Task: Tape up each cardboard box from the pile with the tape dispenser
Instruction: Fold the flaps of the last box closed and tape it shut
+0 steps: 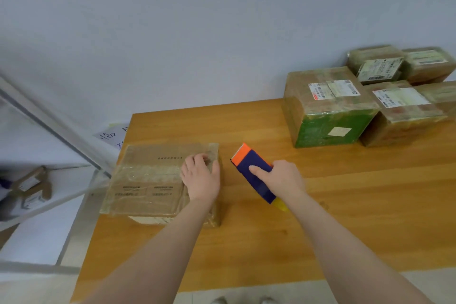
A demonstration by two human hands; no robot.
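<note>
We log the left hand [201, 175] palm-down on the taped cardboard box [148, 180], fingers bent, grasping nothing (box closed, contents hidden). Our right hand [278, 179] grips the blue tape dispenser [251, 173] just beside it, over the worktop [246, 242]. A pile of sealed boxes [328, 106] sits far right.

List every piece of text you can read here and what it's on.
"临": handwritten on the paper sheet left of the table; its other characters are cut off.
Print on the flat box: too blurred to read.
The shipping labels on the piled boxes: too small to read.
The tape dispenser: no text visible.
</note>
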